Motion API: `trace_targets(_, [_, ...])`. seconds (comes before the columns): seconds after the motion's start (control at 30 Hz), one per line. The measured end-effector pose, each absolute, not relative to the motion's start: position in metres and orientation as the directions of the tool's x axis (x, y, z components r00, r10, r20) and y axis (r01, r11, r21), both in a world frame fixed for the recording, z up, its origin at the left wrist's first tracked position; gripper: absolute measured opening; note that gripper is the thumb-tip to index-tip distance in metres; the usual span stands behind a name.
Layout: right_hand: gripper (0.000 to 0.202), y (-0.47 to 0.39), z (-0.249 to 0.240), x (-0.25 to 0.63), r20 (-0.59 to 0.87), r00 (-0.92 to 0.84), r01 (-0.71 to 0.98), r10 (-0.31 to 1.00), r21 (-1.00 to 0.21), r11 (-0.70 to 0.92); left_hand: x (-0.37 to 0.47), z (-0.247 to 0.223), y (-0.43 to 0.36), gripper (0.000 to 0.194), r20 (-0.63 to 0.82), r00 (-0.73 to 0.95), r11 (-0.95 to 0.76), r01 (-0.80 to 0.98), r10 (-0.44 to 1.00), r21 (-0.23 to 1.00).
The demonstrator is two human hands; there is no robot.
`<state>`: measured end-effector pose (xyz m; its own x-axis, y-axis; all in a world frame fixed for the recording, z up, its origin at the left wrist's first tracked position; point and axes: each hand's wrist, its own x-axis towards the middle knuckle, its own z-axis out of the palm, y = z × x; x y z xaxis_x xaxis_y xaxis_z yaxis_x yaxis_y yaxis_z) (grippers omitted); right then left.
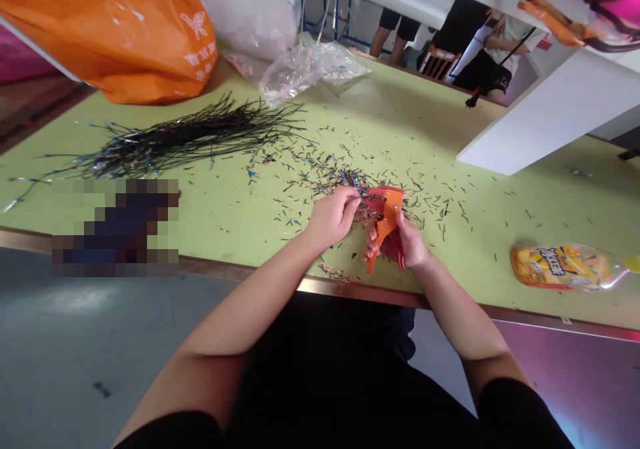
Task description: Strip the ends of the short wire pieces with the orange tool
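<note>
Over the middle of the table, my right hand (411,241) is wrapped round the handles of an orange wire stripper (393,210). My left hand (331,217) is closed in a pinch on a thin black wire (374,197), whose end reaches the head of the stripper. Whether the jaws grip it cannot be made out. Under and behind both hands lies a heap of short black and blue wire scraps (345,181), with copper-coloured bits among them. To the left, a long bundle of black wires (190,132) with blue-tipped ends rests on the table.
The green table (240,236) has scraps strewn across it. An orange bag (150,42) and clear plastic bags (310,69) stand at the back left. A drink bottle (565,267) lies at right, below a white panel (545,116). Other people (505,49) are beyond the table.
</note>
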<state>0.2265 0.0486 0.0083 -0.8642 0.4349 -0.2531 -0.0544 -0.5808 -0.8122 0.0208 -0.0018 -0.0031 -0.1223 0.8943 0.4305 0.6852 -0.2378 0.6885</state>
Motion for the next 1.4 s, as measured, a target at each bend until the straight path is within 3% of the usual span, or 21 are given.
trace_targets(0.27, [0.065, 0.043, 0.007, 0.222, -0.248, -0.830, -0.033, 0.500, -0.873, -0.486, 0.021, -0.009, 0.001, 0.021, 0.453, -0.108, -0.223, 0.756, 0.885, 0.616])
trace_targets(0.87, [0.061, 0.027, -0.002, 0.202, -0.208, -0.666, -0.099, 0.716, -0.927, -0.362, 0.026, -0.003, -0.002, 0.023, 0.467, -0.144, -0.176, 0.799, 0.872, 0.575])
trace_targets(0.97, [0.055, 0.036, 0.000, 0.202, -0.140, -0.641, -0.203, 0.755, -0.918, -0.342, 0.026, -0.002, -0.001, 0.027, 0.457, -0.187, -0.151, 0.780, 0.869, 0.607])
trace_targets(1.13, [0.040, 0.050, 0.011, 0.212, -0.011, -0.396, -0.484, 0.918, -0.847, -0.219, 0.020, -0.003, 0.001, 0.027, 0.458, -0.276, -0.113, 0.745, 0.845, 0.657])
trace_targets(1.27, [0.040, 0.044, 0.010, 0.212, 0.052, -0.471, -0.445, 0.881, -0.876, -0.186, 0.024, -0.001, -0.002, 0.023, 0.486, -0.242, -0.147, 0.760, 0.840, 0.633])
trace_targets(1.4, [0.050, 0.034, -0.001, 0.203, 0.048, -0.562, -0.367, 0.826, -0.909, -0.196, 0.033, 0.001, -0.007, 0.019, 0.544, -0.139, -0.209, 0.823, 0.828, 0.529])
